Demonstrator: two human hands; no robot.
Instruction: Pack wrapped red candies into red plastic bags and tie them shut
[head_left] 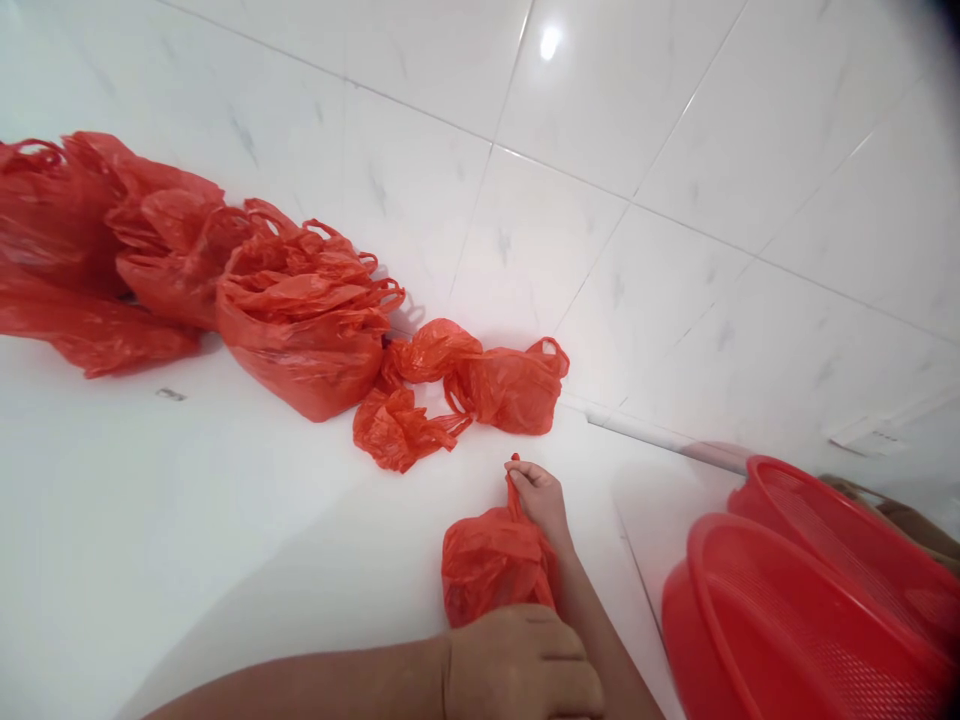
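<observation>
A small, full red plastic bag (486,562) sits on the white surface right in front of me. My right hand (538,492) pinches the twisted top of one of its handles, pulled upward at the far side. On the near side, my left hand (525,662) lies with curled fingers against the bag, where a stretched strip of red plastic runs down to it. The left fingertips are hidden from view. What the bag contains cannot be made out.
Another small red bag (517,390) and a crumpled one (401,430) lie just beyond. Larger red bags (307,330) line the tiled wall (420,170) toward the left. Red plastic baskets (772,620) stand at the right, past the surface's edge.
</observation>
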